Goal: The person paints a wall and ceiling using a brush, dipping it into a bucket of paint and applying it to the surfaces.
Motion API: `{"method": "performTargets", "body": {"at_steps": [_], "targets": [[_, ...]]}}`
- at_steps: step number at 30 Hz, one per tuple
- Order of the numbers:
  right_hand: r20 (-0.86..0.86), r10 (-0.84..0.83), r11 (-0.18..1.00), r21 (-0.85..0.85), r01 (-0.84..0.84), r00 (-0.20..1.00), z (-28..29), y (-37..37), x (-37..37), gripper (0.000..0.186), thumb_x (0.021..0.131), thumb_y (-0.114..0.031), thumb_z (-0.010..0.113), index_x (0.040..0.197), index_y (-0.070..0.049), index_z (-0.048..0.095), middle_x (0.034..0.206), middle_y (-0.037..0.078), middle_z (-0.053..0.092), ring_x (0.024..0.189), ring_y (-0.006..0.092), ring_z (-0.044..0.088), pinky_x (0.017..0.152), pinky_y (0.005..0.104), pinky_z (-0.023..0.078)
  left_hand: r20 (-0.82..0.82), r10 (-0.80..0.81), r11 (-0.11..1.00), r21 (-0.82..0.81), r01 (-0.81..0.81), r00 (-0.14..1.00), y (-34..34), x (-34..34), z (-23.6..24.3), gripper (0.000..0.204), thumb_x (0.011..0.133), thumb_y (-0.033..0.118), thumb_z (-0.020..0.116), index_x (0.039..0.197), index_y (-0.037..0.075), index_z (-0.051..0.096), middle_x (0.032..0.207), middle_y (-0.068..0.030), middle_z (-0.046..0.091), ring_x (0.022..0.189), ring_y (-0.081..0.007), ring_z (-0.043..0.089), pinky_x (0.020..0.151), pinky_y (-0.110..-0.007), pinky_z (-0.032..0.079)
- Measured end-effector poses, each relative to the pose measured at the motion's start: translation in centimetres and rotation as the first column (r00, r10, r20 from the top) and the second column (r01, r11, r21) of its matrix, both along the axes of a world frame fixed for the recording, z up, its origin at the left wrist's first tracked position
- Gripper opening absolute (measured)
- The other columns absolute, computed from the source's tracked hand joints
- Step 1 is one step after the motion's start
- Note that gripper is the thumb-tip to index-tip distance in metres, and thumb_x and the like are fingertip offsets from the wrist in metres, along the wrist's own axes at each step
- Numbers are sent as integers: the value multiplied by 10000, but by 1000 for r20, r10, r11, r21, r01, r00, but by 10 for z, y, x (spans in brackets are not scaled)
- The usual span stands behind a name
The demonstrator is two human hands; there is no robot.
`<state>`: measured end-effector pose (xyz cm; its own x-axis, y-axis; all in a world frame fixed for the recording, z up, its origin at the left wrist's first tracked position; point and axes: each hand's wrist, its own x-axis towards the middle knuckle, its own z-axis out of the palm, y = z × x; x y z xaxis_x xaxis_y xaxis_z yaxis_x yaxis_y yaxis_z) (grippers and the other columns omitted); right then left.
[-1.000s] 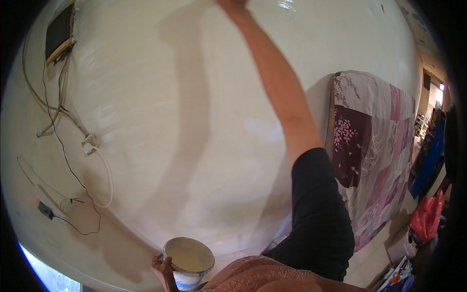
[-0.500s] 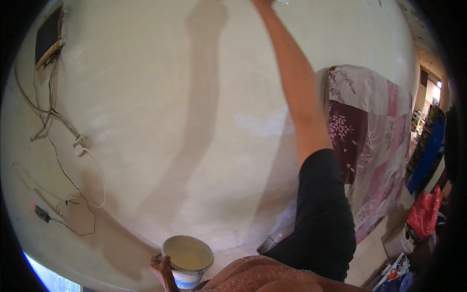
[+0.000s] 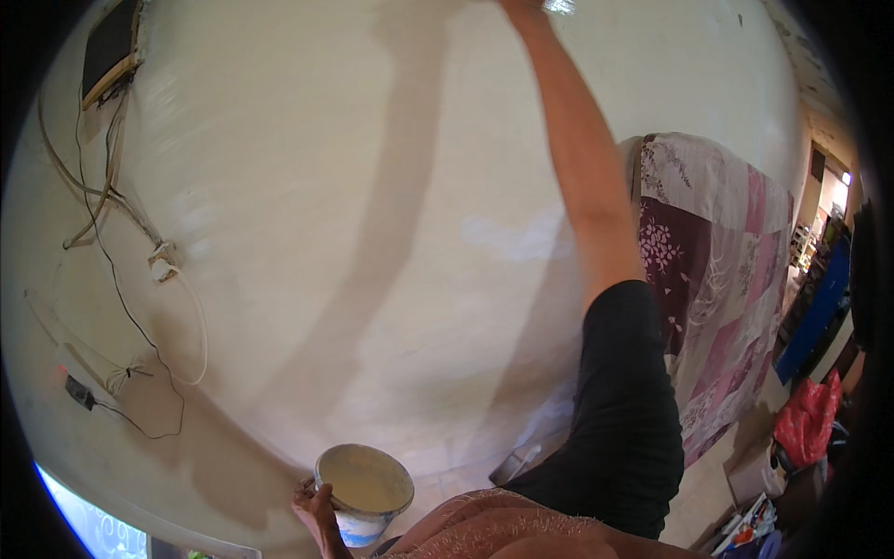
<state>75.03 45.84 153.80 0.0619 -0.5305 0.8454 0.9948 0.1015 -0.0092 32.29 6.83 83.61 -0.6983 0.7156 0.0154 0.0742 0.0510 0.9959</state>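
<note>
My left hand grips the rim of a white and blue bucket, its thumb bent over the edge. Pale cream liquid that looks like paint lies inside. High up against the cream wall, my right arm is stretched out, and its hand is cut off by the top of the picture. Its fingers, and anything they hold, are out of sight. A shiny wet-looking patch shows on the wall just right of that hand.
Left, cables hang from a dark box to a socket and a black adapter. A patterned cloth drapes something at right. Beyond are a red bag and clutter. A flat tool lies by the wall base.
The view has shifted slightly, so the wall and cables sit a little further right. My right arm stays raised at the wall; my left hand keeps its grip on the bucket.
</note>
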Motion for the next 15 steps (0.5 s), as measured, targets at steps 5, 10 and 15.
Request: {"method": "performTargets", "body": {"at_steps": [5,10,15], "targets": [[326,460,887,-124,-445,826,-23,-52,-192,240,898,-121,570,1082,0,667,918,178,733,813,317,718,744,480,559,-102,38,998,-53,-43,994,-3,1,5,367,673,45,698,1011,-93,662,681,-56,573,559,-137,537,485,-303,448],[278,604,794,-132,-593,747,-33,-88,-211,222,921,-196,591,982,10,647,850,232,697,772,384,688,738,498,553,-46,36,999,-12,-37,998,-4,12,24,354,689,48,697,1009,-93,645,692,-76,591,573,-154,553,507,-311,463],[45,472,879,56,-474,881,-2,-16,-56,183,816,-196,644,811,-12,641,683,216,665,626,407,662,618,519,529,-17,36,999,35,-35,999,3,13,17,361,691,53,695,1017,-93,648,703,-81,602,578,-157,552,535,-320,473]]}}
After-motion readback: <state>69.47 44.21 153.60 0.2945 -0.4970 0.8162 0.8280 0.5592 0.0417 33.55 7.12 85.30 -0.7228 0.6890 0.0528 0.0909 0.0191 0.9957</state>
